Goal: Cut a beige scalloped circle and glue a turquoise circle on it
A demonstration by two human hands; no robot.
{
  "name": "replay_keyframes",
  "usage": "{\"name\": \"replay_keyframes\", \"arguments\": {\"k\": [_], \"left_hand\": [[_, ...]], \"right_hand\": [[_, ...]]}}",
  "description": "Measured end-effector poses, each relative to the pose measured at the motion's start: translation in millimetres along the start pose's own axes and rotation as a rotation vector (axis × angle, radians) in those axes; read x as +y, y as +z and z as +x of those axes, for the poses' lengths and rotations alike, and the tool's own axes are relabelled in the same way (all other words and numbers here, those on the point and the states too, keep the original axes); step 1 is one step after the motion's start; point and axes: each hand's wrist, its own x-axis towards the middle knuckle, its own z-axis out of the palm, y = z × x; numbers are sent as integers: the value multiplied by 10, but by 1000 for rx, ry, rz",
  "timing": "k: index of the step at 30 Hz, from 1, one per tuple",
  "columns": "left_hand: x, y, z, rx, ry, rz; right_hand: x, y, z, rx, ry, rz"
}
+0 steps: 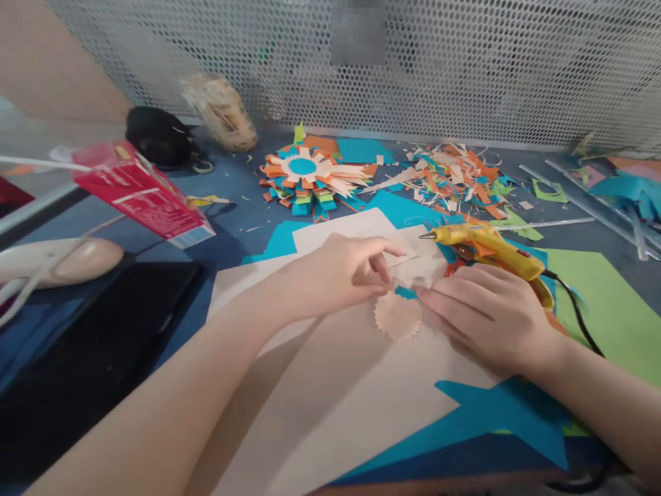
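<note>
A small cream paper disc [397, 318] with a zigzag edge is in front of me, over large cream sheets [310, 386]. Along its upper edge shows a short blue paper piece [405, 293], also jagged. My left hand [361, 265] comes from the left, its thumb and a bent finger pinched at the disc's upper left edge, index finger stretched out above. My right hand [480, 310] is closed at the upper right edge, fingertips by the blue piece; its thumb is hidden. Just behind the right hand lies a yellow glue gun [485, 244], nozzle pointing left.
A layered paper flower [302, 169] and a heap of paper scraps [454, 179] lie at the back before a perforated metal panel [465, 83]. On the left are a red carton [144, 196] and a black tablet [103, 344]. Clear glue sticks [593, 196] lie at right.
</note>
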Motion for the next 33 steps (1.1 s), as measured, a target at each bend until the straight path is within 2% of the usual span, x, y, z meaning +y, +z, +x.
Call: {"name": "replay_keyframes", "arguments": {"k": [4, 7, 11, 15, 20, 29, 33], "left_hand": [[-25, 15, 38, -41, -93, 6], [-43, 13, 44, -76, -122, -25], [-79, 18, 18, -63, -128, -25], [-101, 35, 6, -65, -135, -13], [-100, 52, 29, -58, -122, -19], [-113, 47, 27, -46, -89, -1], [-121, 48, 21, -38, -82, 8]], "right_hand": [[-64, -44, -1, -51, -92, 14], [-149, -68, -33, -70, -58, 22], [-206, -91, -74, -219, -121, -6], [-189, -124, -77, -301, -163, -38], [-196, -150, -56, -329, -201, -44], [-216, -97, -7, -302, -154, -37], [-203, -93, 35, -351, -165, -41]]}}
